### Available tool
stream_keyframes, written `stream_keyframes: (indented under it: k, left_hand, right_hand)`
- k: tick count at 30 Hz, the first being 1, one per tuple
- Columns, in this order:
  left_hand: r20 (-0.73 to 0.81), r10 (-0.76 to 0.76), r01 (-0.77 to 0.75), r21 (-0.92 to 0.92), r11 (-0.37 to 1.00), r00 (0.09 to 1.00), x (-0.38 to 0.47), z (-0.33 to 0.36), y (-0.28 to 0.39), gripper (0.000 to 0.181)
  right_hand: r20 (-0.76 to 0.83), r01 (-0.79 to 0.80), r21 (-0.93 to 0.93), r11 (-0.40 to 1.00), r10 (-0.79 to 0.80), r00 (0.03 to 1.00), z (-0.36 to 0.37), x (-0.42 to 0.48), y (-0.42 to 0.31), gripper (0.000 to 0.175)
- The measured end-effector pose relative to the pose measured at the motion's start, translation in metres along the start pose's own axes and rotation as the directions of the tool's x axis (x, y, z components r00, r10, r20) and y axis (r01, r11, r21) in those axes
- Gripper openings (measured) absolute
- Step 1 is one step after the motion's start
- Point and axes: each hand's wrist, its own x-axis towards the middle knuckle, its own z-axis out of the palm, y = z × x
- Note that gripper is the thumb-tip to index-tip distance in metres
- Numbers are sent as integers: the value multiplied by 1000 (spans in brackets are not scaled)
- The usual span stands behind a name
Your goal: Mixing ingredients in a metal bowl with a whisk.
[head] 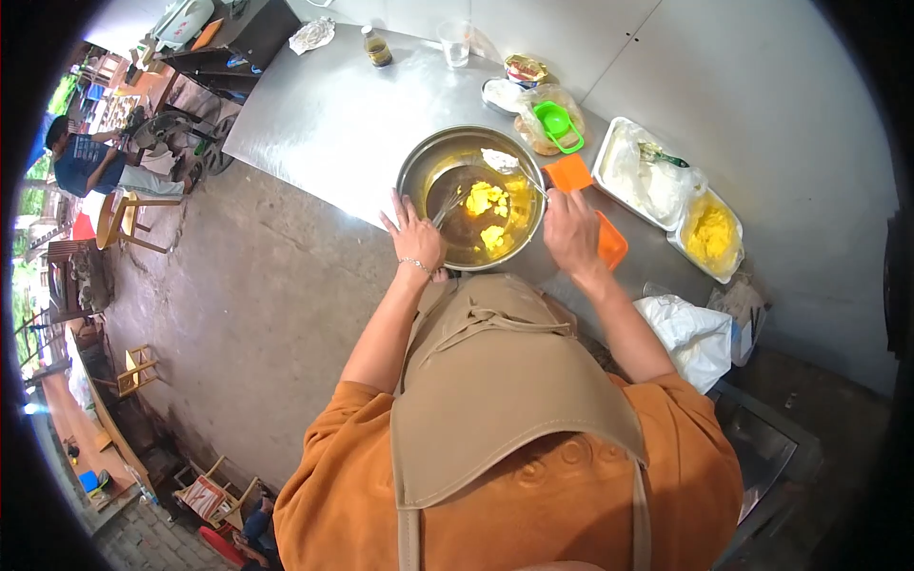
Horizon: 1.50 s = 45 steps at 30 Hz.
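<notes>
A wide stainless steel mixing bowl (457,263) stands at the near edge of the metal table, with soft yellow lumps (485,200) in it. A wire whisk (451,205) leans inside, its handle towards my left hand (418,239). That hand lies over the bowl's left rim with its fingers spread; whether the thumb side holds the whisk is hidden. My right hand (571,227) is closed on the handle of a metal spoon (532,178) at the right rim. White stuff (500,161) sits on the spoon's end, inside the bowl.
Orange plastic scoops (611,241), a green cup (555,121) on a bag, and white trays of white powder (635,171) and yellow stuff (712,232) lie to the right. A small bottle (377,48) and clear cup (455,44) stand behind. A person (86,160) sits far left.
</notes>
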Motion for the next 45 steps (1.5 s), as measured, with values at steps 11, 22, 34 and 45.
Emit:
stream_keyframes:
  k: [11,22,34,45]
  left_hand:
    - [-17,53,-56,-301,952,998,-21,-49,-45,45]
    - [50,151,-124,-349,929,987,-22,-63,-74,45]
    - [-36,234,-227,-421,878,972,-29,-89,-90,44]
    - [-47,280,-275,-404,873,959,-39,-80,-91,39]
  right_hand:
    - [116,23,-68,997,-15,993,63,3,-15,5]
    - [188,-9,-110,994,30,982,67,-8,-38,6]
    - [212,-43,-232,972,94,973,69,-16,-64,6]
    - [184,-99,-219,971,141,973,77,-6,-78,12]
